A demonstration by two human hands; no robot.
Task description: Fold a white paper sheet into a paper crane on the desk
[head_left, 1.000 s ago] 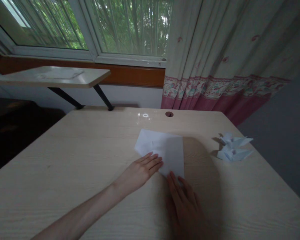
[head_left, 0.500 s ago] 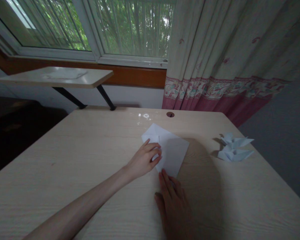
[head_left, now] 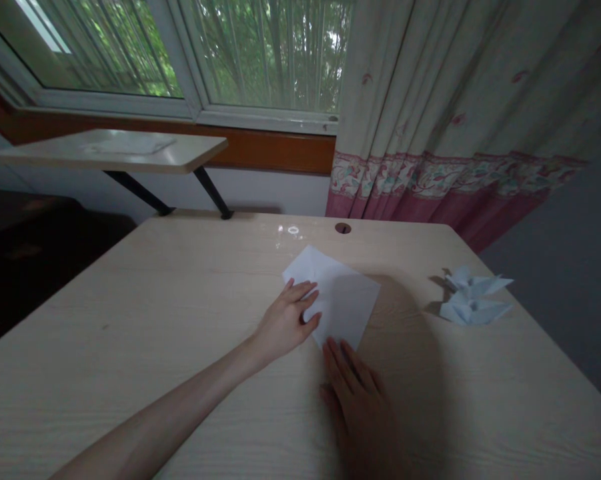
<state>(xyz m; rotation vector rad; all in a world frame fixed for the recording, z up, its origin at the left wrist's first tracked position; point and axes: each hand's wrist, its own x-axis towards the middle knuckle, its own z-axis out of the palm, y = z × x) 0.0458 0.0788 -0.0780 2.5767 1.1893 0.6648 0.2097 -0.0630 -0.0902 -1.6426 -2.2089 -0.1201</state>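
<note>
A white sheet of paper (head_left: 347, 293), partly folded on its left side, lies flat on the desk in front of me. On its left edge rests my left hand (head_left: 289, 317), fingers spread over the paper and holding nothing. My right hand (head_left: 357, 393) lies at the near corner of the sheet, its fingers stretched out and the tips touching the paper. The near corner is partly hidden under those fingers. Two folded paper figures (head_left: 475, 307) stand close together toward the right side of the desk.
The pale wooden desk (head_left: 180, 287) has a round cable hole (head_left: 343, 228) near its back edge. A raised shelf (head_left: 200, 150) on black legs stands at the back left, with a flat clear item on top. Behind are a window and a patterned curtain (head_left: 405, 120).
My left hand's fingers have flattened onto the paper, and the small raised flap beneath them now lies down. My right hand has shifted slightly to the right.
</note>
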